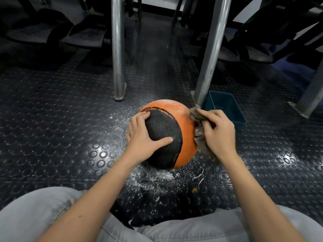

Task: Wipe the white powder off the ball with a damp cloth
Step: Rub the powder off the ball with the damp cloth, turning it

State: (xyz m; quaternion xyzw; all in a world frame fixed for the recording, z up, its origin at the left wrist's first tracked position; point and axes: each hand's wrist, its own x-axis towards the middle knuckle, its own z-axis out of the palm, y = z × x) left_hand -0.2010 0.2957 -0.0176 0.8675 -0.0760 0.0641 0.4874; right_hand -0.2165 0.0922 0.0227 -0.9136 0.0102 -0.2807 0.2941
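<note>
Ball: the orange-and-black ball (174,109) sits on the studded floor (70,119), right in front of the seated person's knees and just short of a metal leg (209,58).
Left hand: the left hand (139,135) lies flat over the black panel with its fingers spread. It is pressing the ball down to steady it, not gripping it.
Right hand: the right hand (218,131) is curled round a bunched grey-brown cloth (201,138) and holds it against the ball's right flank.
Powder: a pale dusting of white powder (167,102) shows on the far top of the orange skin. A good deal more is scattered on the floor around the base, thickest on the near side.
Step in hand: from where I stand, this looks like wiping the right side.
Doing it well: I'd keep the flat palm firm so the ball can't roll. I'd wipe in one direction towards the dusty crown, and refold the cloth to a fresh face as it loads up.
Turning: rolling the ball through the spilled powder would likely dirty it again, so I'd lift it to turn it.
Nearby: a blue tub (225,109) stands just beyond the right hand. I can't see whether it holds water.
</note>
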